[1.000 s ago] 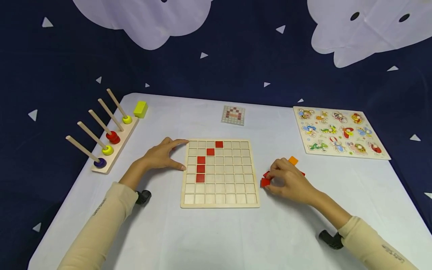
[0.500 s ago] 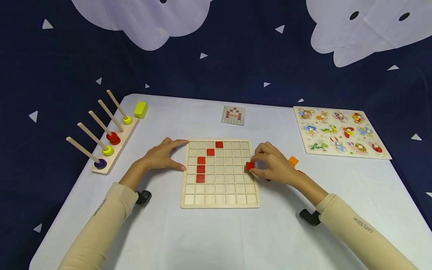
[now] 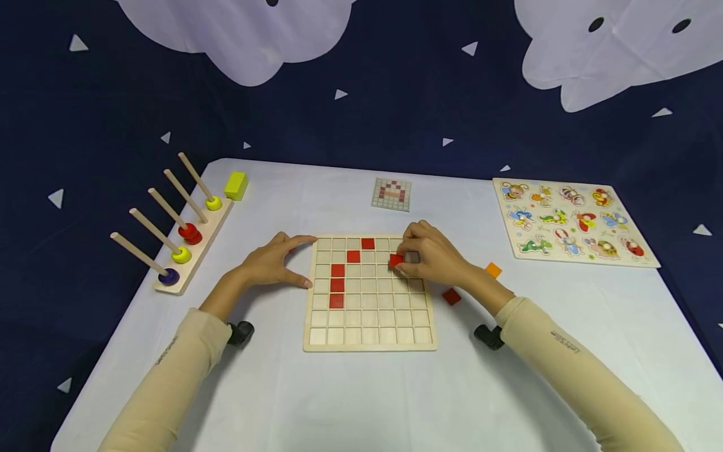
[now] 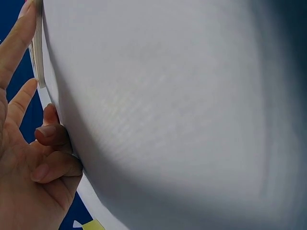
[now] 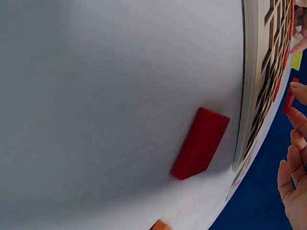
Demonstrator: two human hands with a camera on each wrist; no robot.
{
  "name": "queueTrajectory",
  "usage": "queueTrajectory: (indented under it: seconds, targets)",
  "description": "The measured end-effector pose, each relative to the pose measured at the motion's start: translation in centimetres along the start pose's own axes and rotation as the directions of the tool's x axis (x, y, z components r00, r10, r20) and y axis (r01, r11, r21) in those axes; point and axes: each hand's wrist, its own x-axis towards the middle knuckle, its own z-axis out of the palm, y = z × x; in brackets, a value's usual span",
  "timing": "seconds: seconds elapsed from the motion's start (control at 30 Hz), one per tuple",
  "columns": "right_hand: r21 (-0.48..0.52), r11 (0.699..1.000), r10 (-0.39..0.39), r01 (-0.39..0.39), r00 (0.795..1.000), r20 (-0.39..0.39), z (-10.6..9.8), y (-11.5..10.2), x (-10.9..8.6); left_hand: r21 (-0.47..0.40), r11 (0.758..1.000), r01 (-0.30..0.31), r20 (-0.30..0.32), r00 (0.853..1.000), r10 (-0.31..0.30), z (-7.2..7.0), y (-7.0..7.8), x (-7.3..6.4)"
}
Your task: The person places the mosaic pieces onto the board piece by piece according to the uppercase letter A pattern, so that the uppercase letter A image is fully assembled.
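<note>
A wooden grid board (image 3: pixel 369 319) lies mid-table, with several red tiles in its left and upper cells. At its left edge rests my left hand (image 3: pixel 273 260), thumb and index finger stretched out against the rim; in the left wrist view the other fingers of that left hand (image 4: pixel 36 158) bend inward. Over the board's upper right cells, my right hand (image 3: pixel 432 254) pinches a red square tile (image 3: pixel 396 261) between thumb and fingertips. The right wrist view shows this tile (image 5: pixel 290 98) held above the board, apart from it. Another red tile (image 3: pixel 451 296) lies beside the board's right edge.
An orange tile (image 3: pixel 493 270) lies behind my right forearm. A small pattern card (image 3: pixel 391 194) sits beyond the board. To the left stand a peg stacker (image 3: pixel 194 251) with coloured rings and a yellow block (image 3: pixel 236 186). An insect puzzle board (image 3: pixel 573 220) is at back right.
My right hand has lifted a red tile from the table right of the board and carried it left and away from me, over the upper right cells. The left hand has stayed put.
</note>
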Motion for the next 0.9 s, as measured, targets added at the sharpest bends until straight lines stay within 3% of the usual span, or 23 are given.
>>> queueTrajectory:
  seconds: [0.4,0.7,0.9]
  targets:
    - [-0.007,1.000,-0.004,0.004,0.999,0.038,1.2,0.4,2.0,-0.002,1.000,-0.014,-0.013,1.000,0.014,-0.2,0.7,-0.4]
    - [0.106,0.986,0.122,-0.130,0.989,0.078,1.6,0.1,2.6,0.001,1.000,-0.007,-0.014,1.000,0.007,-0.4,0.7,-0.4]
    - [0.079,0.986,0.141,-0.150,0.984,0.107,1.3,0.0,2.4,-0.004,1.000,-0.007,-0.014,1.000,0.007,-0.2,0.3,-0.3]
